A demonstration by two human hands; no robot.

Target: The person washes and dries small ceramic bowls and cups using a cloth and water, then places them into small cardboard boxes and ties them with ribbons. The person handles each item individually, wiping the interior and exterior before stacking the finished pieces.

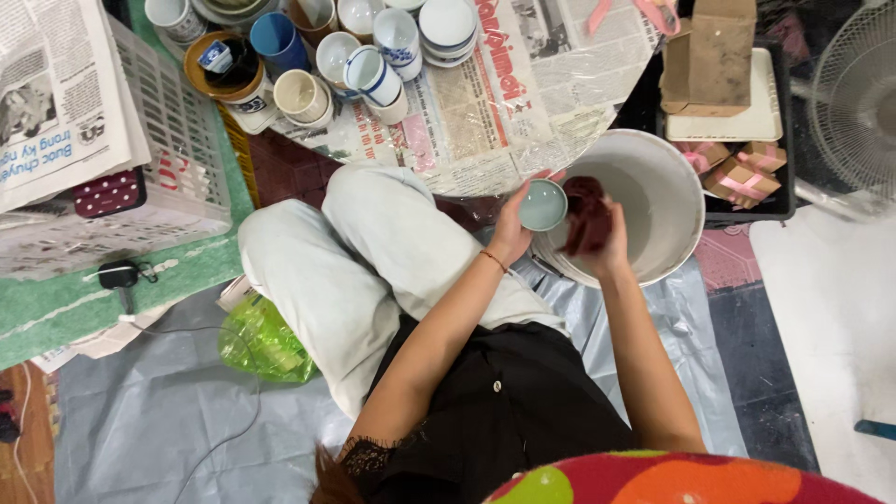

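Left hand (511,227) is wrapped around a small pale bowl (543,205), fingers curled on its outer wall, holding it over the near rim of the big white bucket (677,187). Right hand (602,238) is closed on a dark red cloth (586,213), bunched up just beside the bowl and over the bucket's inside. To my eye this is a wipe-down: best to keep the bowl steady by the wall, press the cloth into the hollow and turn the bowl rather than the wrist, staying above the bucket so drips fall in. The bowl's mouth is tipped up towards the camera and slightly towards the cloth; being round, it has no real long axis. More cups (373,79) wait on the newspaper (485,112) beyond.
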